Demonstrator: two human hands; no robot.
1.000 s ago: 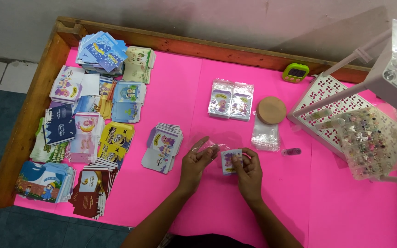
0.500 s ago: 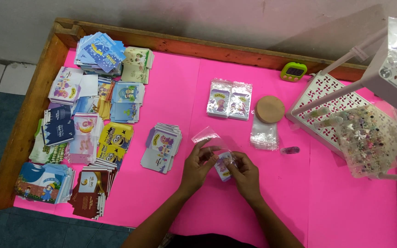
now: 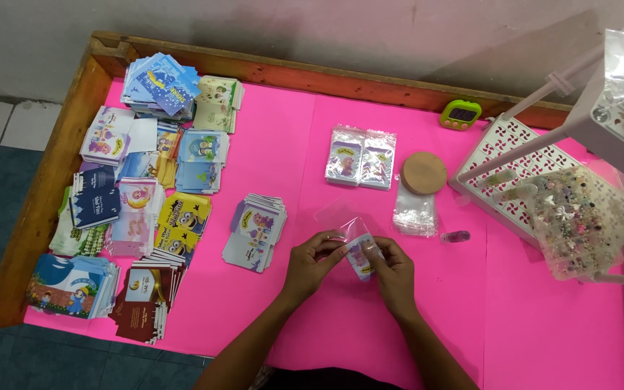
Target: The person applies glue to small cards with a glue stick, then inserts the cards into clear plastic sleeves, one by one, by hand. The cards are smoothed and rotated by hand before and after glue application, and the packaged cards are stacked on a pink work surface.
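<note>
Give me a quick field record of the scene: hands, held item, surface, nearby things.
left hand: pinching a clear plastic sleeve
right hand: holding a small printed card at the sleeve's mouth
surface: pink table with wooden rim
left of hands: loose card stack
beyond hands: two bagged packs, cork disc, empty sleeves
right: white rack

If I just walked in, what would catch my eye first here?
The bright pink table cover strikes first. At its near middle, the left hand and right hand hold a small printed card and a clear plastic sleeve between them. Colourful card stacks crowd the left side, and a white rack stands on the right.
</note>
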